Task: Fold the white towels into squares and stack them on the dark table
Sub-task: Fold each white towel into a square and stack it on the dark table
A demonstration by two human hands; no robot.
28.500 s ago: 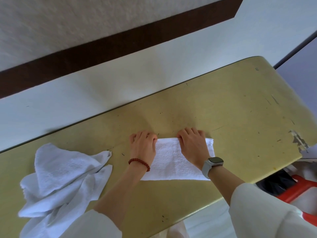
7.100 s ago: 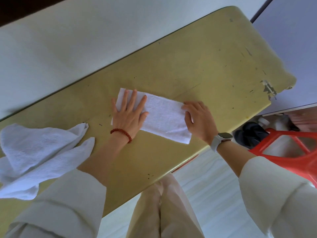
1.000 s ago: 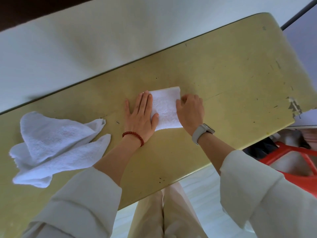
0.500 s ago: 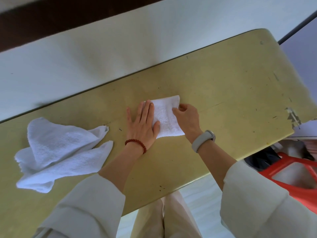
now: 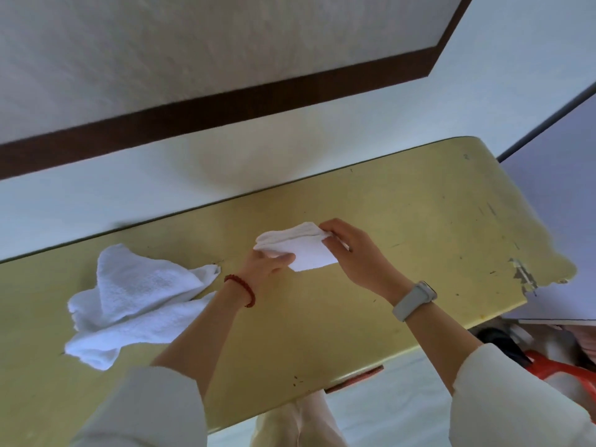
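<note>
A small folded white towel (image 5: 303,250) is lifted a little above the yellow-green table (image 5: 403,240). My left hand (image 5: 266,264), with a red bead bracelet on its wrist, grips the towel's left edge from below. My right hand (image 5: 353,250), with a grey watch on its wrist, pinches the towel's right edge. A loose pile of unfolded white towels (image 5: 135,298) lies on the table to the left of my left arm.
A white wall with a dark brown band (image 5: 225,101) runs behind the table. The table's right corner is chipped (image 5: 524,275). A red plastic stool (image 5: 561,369) and dark items sit on the floor at the lower right. My legs stand below the table's near edge.
Half a second ago the folded towel lay flat under my left palm. Both hands have since taken hold of its edges and lifted it off the table; the view has tilted upward.
</note>
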